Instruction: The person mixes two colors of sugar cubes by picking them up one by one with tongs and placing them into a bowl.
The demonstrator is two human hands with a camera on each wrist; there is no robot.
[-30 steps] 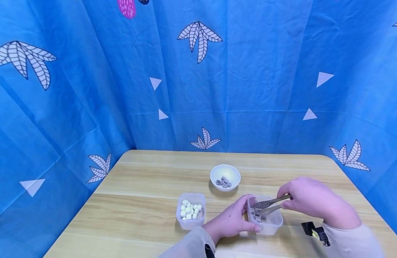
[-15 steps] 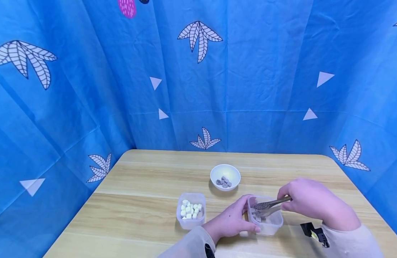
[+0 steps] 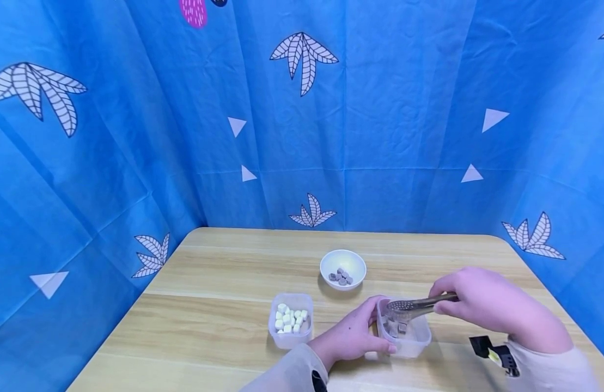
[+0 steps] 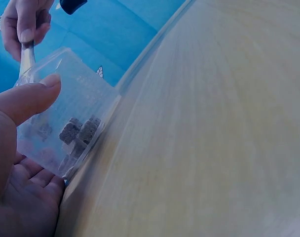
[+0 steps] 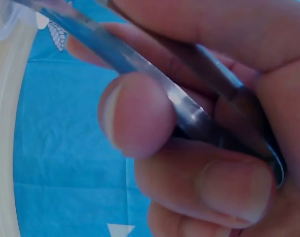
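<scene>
On the table (image 3: 208, 337), right of its middle, clear tub (image 3: 413, 349): squarish see-through plastic, standing upright between the two hands.
Dark cubes (image 4: 70, 131): a few greyish-brown blocks on the floor of the clear tub; seen through the wall in the left wrist view, they look rough and sit bunched together.
Left hand (image 3: 353, 333): holding the clear tub from its left, thumb pressed to the near wall, fingers round toward the far side, spread as wide as the tub.
Right hand (image 3: 483, 300): to the right of the clear tub, fingers curled closely about a pair of metal tongs (image 3: 421, 305), the thumb on one arm of them.
Tongs' tips: dipping leftward into the clear tub, a perforated end above the dark cubes; whether they have hold of one cannot be told.
White bowl (image 3: 354, 265): beyond the clear tub and a little left, with a small cluster of dark pieces (image 3: 341, 277) at the bottom.
Second tub (image 3: 290, 343): left of the left hand, holding white cubes (image 3: 287, 319).
Sleeves (image 3: 551, 370): pale, on both arms.
Curtain (image 3: 400, 120): blue, printed with white leaves and triangles, behind the table and along both sides.
</scene>
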